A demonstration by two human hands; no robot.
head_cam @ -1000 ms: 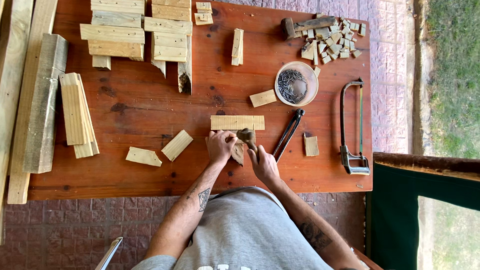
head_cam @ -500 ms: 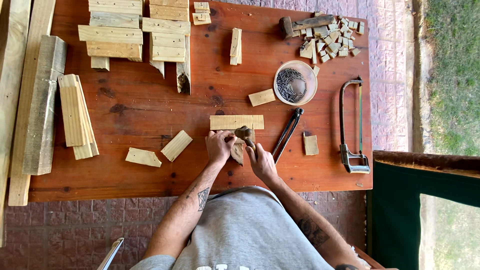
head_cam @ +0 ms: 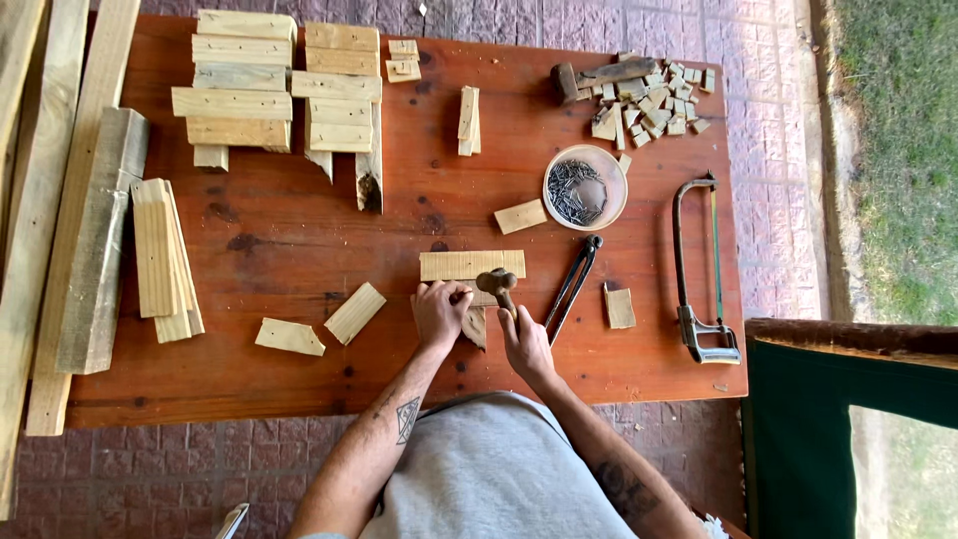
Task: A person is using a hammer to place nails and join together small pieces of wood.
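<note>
Head view: at lower centre of the frame the right hand (head_cam: 526, 344) is clenched round the handle of a hammer (head_cam: 498, 288), its head raised over a pale wood block (head_cam: 471, 266) lying flat on the red-brown table (head_cam: 299, 240). The left hand (head_cam: 439, 311) pinches something small at the block's near edge, probably a nail, though it is too small to tell. This looks like the nailing step: the blow needs the head brought down squarely while the fingers steady the piece and keep clear. Just right of the block lie pincers (head_cam: 572, 287). Above them, a round bowl (head_cam: 586, 187) holds a dark heap of nails. At the right edge lies a hacksaw (head_cam: 702, 269); in the upper right, a pile of small offcuts (head_cam: 649, 100). Stacked boards (head_cam: 269, 90) fill the upper left.
</note>
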